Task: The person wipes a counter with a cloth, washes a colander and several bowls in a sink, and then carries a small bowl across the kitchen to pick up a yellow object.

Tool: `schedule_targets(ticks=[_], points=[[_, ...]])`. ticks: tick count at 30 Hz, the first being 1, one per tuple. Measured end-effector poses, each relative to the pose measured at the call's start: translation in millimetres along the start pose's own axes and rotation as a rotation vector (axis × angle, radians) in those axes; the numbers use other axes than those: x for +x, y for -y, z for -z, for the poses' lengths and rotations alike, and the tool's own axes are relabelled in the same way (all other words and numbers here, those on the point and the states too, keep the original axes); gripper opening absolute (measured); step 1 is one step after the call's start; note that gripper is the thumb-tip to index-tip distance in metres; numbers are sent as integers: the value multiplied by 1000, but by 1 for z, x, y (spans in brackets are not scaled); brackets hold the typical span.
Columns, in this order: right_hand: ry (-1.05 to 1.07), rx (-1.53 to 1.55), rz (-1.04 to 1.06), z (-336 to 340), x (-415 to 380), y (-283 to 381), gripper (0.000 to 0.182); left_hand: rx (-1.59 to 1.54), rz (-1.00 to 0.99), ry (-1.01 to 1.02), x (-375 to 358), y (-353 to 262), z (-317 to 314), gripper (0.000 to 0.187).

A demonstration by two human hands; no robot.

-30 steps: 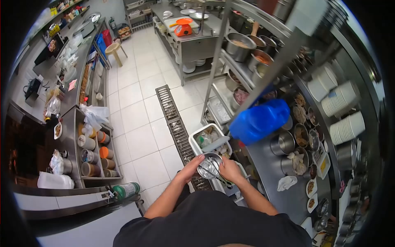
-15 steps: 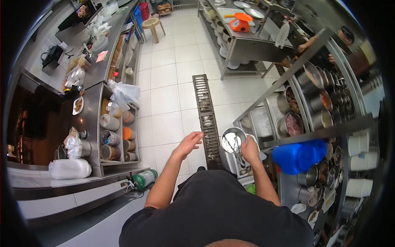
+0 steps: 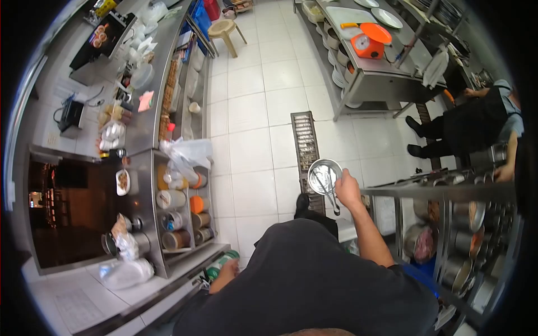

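My right hand (image 3: 348, 189) is closed at the rim of a round steel pot (image 3: 317, 169), held out in front of me above the floor. A pair of metal tongs (image 3: 329, 195) leans in the pot, its end sticking out over the near rim. Low at my left side hangs my left hand (image 3: 227, 272), in front of a green cylinder (image 3: 215, 266). Its fingers are too blurred and turned away to read, and no object shows in it.
On my left stands a steel counter (image 3: 140, 208) with shelves of lidded tubs. A steel rack (image 3: 400, 193) of pots is close on my right. A co-worker (image 3: 476, 126) stands beyond it. Ahead are an orange scale (image 3: 370, 43), a stool (image 3: 227, 36) and a floor drain (image 3: 304, 134).
My view has shifted forward and turned, bringing the co-worker further into sight. My left hand has dropped from in front of me to my side. The pot and tongs stay in my right hand.
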State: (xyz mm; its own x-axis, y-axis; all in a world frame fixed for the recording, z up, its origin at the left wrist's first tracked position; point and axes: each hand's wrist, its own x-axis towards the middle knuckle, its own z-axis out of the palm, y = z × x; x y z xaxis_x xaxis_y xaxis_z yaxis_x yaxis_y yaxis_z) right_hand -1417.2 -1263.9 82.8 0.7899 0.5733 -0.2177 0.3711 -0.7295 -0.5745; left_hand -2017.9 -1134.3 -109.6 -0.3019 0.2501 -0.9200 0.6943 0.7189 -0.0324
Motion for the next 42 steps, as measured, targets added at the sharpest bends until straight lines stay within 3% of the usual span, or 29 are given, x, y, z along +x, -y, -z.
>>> schedule_targets(ticks=[2,5,9,12,14,15,17,18,21,23,27,29,30,31,33,37,42], points=[[45,73,-10,2,53,17,19,96,-158,44,-31,5,16,52],[12,-18,56,15,135,56,17,301,-563,39,-58,-31,17,51],[38,48,71,21,251,92,17,406,-878,-29,-51,-130,4,49],[-52,94,115,14,318,106,18,350,-973,53,-34,-214,18,47],[-116,40,86,39,373,129,19,277,-1085,163,-10,-324,9,46],[-91,66,24,50,386,145,20,143,-802,155,5,-374,10,45],[-58,132,-68,79,432,175,20,-115,-248,112,46,-530,6,44],[-212,-37,105,72,463,159,20,-121,-301,94,53,-591,9,44],[-195,8,43,108,527,176,20,24,-471,85,41,-764,21,49],[-161,122,-52,136,564,201,22,-78,-647,17,3,-863,15,41],[-227,85,-10,165,670,195,23,-107,-847,25,-45,-1025,-18,42],[-267,83,39,172,727,181,23,-48,-934,17,-66,-1064,-33,43],[-371,59,172,175,761,175,23,-51,-886,59,-70,-1100,-57,44],[-394,12,149,179,793,166,24,-40,-828,94,-72,-1118,-74,45],[-254,125,-5,217,836,194,25,30,-651,134,-58,-1095,-69,46],[-293,127,33,254,947,200,26,109,-471,203,-65,-1091,-90,45],[-350,133,-51,286,1082,207,27,233,-473,244,-61,-1096,-90,43]])
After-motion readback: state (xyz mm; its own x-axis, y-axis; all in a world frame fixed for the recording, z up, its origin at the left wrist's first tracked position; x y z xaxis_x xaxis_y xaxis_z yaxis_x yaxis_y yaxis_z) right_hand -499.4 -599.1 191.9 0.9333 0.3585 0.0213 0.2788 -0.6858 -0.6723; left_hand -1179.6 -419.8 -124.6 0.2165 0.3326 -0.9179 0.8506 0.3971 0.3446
